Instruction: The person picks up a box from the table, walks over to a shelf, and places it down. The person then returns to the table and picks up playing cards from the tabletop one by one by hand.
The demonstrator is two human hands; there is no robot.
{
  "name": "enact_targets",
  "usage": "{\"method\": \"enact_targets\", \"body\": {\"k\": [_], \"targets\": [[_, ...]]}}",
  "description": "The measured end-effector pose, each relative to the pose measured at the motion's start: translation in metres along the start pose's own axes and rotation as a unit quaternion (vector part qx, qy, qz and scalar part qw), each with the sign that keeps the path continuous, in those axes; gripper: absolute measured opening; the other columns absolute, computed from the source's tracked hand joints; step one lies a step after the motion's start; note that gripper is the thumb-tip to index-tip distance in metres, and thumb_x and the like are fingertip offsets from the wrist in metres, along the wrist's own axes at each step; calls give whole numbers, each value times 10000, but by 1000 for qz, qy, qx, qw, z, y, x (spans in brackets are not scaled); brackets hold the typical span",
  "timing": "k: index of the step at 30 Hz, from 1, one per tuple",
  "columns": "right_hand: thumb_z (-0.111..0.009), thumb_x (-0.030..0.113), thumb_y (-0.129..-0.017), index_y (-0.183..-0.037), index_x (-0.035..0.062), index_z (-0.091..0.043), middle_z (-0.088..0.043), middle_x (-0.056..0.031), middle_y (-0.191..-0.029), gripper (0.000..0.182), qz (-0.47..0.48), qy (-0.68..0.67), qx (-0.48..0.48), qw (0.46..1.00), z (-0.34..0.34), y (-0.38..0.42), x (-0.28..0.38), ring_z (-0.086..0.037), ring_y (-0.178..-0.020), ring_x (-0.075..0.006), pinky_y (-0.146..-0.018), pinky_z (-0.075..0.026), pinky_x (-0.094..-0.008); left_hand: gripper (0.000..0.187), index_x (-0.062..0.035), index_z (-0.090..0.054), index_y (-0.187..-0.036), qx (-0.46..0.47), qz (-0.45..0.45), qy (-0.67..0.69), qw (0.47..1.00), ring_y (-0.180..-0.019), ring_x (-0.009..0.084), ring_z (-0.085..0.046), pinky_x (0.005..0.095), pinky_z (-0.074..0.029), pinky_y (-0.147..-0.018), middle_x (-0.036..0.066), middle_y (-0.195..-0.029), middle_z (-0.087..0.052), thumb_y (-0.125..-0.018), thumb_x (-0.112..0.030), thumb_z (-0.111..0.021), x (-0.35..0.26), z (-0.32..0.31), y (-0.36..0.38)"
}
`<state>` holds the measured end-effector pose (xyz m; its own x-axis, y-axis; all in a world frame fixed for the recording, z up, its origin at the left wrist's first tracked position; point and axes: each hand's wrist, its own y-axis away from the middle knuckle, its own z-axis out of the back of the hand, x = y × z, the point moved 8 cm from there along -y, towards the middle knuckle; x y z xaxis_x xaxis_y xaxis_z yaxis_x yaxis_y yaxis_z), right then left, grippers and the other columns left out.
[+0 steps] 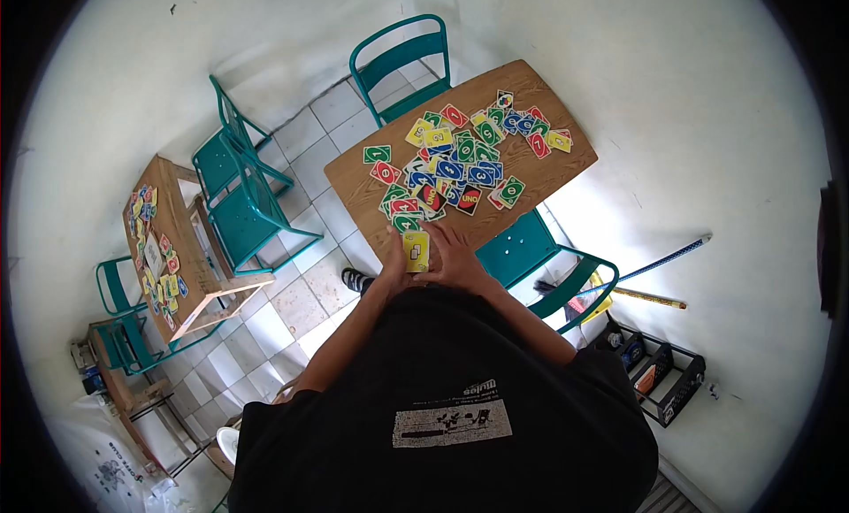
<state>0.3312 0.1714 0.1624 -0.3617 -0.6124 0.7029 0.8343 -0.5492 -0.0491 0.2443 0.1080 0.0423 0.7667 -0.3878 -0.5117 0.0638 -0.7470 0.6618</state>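
Observation:
A yellow UNO card (416, 251) is face up between my two hands, close to my body at the near edge of the table. My left hand (394, 264) grips its left side, thumb along the edge. My right hand (455, 261) closes on the right side, its fingers reaching toward the table. Whether more cards lie under the yellow one is hidden. Just beyond it is a green 4 card (407, 223). A face-down UNO card (431, 198) and another face-down card (469, 200) lie near my fingers, among many loose, overlapping coloured cards.
The cards spread over a brown wooden table (354, 179). Green metal chairs stand at its far side (403, 64) and right side (517, 248). At left, a second wooden table (168, 181) also bears cards. A black rack (676, 380) and broom handles (663, 261) are at right.

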Motion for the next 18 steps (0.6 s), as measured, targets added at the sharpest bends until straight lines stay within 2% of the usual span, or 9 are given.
{"method": "enact_targets", "body": {"k": [2, 5, 8, 9, 11, 14, 15, 18], "targets": [[-805, 526, -649, -1417, 109, -390, -411, -138, -1419, 968, 22, 28, 16, 999, -2, 0, 6, -457, -1254, -351, -1030, -388, -446, 806, -92, -560, -1118, 27, 17, -10, 999, -678, 205, -672, 301, -554, -530, 85, -829, -652, -905, -754, -151, 2, -11, 14], [-818, 499, -675, -1379, 72, -427, -436, -158, -1396, 911, 3, 6, 89, 996, -30, 3, -5, -479, -1241, -315, -1012, -401, -407, 787, -77, -558, -1111, -14, 33, -47, 998, -703, 209, -686, 299, -552, -523, 90, -833, -660, -915, -742, -185, 15, -4, 20], [-802, 502, -716, -1340, 42, -467, -541, -183, -1278, 844, -30, -134, 97, 986, -45, 3, -19, -563, -1150, -292, -953, -454, -385, 757, -86, -531, -1179, 11, 45, -82, 996, -754, 222, -682, 339, -580, -668, 106, -912, -661, -938, -708, -174, 22, 7, 27], [-782, 494, -745, -1327, 37, -478, -573, -182, -1219, 800, -98, -216, 111, 965, -55, 4, -31, -585, -1111, -286, -932, -466, -379, 756, -64, -535, -1166, 15, 37, -70, 997, -742, 228, -684, 340, -580, -655, 116, -905, -667, -944, -698, -187, 24, 14, 26], [-741, 478, -802, -1301, 27, -500, -638, -181, -1100, 715, -232, -370, 134, 890, -85, 8, -57, -629, -1033, -274, -891, -491, -368, 756, -22, -543, -1138, 23, 19, -46, 998, -719, 242, -689, 341, -579, -630, 136, -890, -679, -958, -677, -213, 27, 27, 24], [-683, 429, -865, -1281, 21, -509, -677, -149, -980, 609, -241, -231, 53, 941, -120, -3, -115, -652, -965, -264, -857, -499, -367, 717, -11, -529, -1150, -19, -3, -12, 1000, -748, 257, -687, 366, -582, -681, 159, -903, -675, -983, -632, -213, 25, 47, 26], [-667, 427, -877, -1268, 20, -513, -673, -152, -996, 585, -242, -204, 53, 947, -130, -5, -130, -650, -966, -276, -853, -499, -379, 698, -2, -518, -1155, -50, 5, 22, 998, -759, 264, -684, 362, -579, -688, 178, -919, -672, -994, -608, -212, 21, 47, 33], [-648, 401, -893, -1228, 23, -525, -651, -157, -1062, 519, -246, -131, 48, 959, -137, -22, -148, -634, -992, -310, -860, -491, -414, 686, 5, -513, -1148, -48, -8, 58, 997, -745, 274, -682, 360, -575, -700, 188, -930, -670, -1002, -593, -210, 17, 57, 43]]}}
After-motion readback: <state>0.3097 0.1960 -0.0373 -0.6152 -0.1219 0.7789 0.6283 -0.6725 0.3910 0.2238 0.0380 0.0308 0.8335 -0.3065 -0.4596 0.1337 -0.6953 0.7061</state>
